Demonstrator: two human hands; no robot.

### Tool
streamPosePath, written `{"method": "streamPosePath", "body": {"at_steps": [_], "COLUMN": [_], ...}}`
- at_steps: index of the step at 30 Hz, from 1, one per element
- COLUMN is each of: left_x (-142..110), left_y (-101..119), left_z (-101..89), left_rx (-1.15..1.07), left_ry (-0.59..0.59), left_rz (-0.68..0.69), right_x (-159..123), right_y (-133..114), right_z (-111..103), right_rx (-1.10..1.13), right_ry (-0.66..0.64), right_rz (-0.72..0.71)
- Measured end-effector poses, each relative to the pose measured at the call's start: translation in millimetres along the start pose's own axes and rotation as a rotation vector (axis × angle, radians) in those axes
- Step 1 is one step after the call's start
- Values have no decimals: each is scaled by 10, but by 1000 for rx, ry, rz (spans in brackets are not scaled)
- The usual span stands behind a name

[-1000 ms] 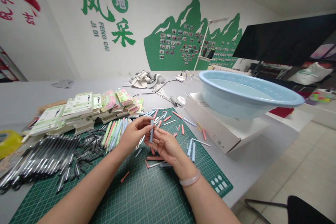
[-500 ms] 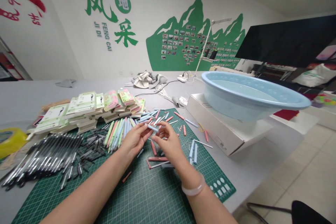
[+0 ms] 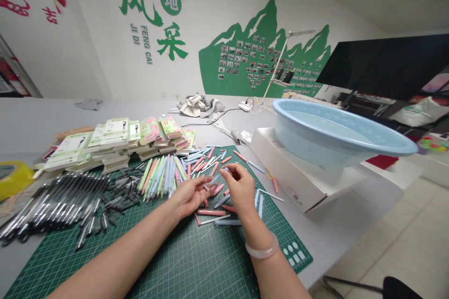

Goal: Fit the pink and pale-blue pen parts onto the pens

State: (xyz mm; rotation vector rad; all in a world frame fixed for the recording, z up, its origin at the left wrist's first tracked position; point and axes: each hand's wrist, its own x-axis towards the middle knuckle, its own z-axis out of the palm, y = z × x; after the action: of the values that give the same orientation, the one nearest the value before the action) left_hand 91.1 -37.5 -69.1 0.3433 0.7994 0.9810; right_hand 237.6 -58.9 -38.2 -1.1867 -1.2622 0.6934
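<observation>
My left hand [image 3: 192,195] is palm up, its fingertips closed on the lower end of a light blue pen barrel [image 3: 215,180]. A short pale tip shows at that end. My right hand [image 3: 241,188] pinches the upper end between thumb and fingers. Below and around both hands lie loose pink barrels [image 3: 211,212], light blue barrels [image 3: 227,223] and thin white refills [image 3: 214,219] on the green cutting mat [image 3: 175,257]. Left of my left hand is a row of pastel pens [image 3: 163,175] in green, pink and blue.
Black pens [image 3: 65,201] and black caps [image 3: 122,191] cover the mat's left side. Behind them are stacked small boxes [image 3: 112,135]. A yellow tape roll [image 3: 16,180] sits far left. On the right, a blue basin [image 3: 336,145] rests on a white box [image 3: 291,177].
Both hands have shifted right. The right hand has risen to the barrel's upper end, and the barrel now tilts up toward the right. The left hand has turned its palm further up.
</observation>
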Motion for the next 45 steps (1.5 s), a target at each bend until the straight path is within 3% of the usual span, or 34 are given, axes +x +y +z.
{"method": "streamPosePath", "body": {"at_steps": [6, 13, 18, 23, 27, 30, 33, 38, 45], "left_x": [-110, -95, -116, -132, -137, -210, -348, -514, -427], "left_y": [39, 13, 46, 48, 68, 143, 257, 367, 342], "left_z": [48, 47, 31, 42, 64, 122, 224, 354, 358], "left_rx": [61, 62, 252, 496, 751, 968, 1145, 1442, 1682], "left_ry": [-55, -88, -149, -70, -23, -80, -101, -14, -22], "left_rz": [-35, -45, 25, 222, 331, 387, 566, 876, 998], "right_x": [35, 19, 68, 100, 113, 118, 114, 102, 52], "right_y": [-2, -9, 81, 200, 317, 405, 465, 483, 517], "right_z": [-44, -33, -56, -12, 29, 56, 88, 127, 187], "right_rx": [-42, -36, 218, 502, 765, 872, 942, 1002, 1035], "right_ry": [106, 79, 93, 46, 143, 202, 203, 183, 58], "right_rz": [-13, -42, 84, 329, 585, 697, 735, 781, 731]}}
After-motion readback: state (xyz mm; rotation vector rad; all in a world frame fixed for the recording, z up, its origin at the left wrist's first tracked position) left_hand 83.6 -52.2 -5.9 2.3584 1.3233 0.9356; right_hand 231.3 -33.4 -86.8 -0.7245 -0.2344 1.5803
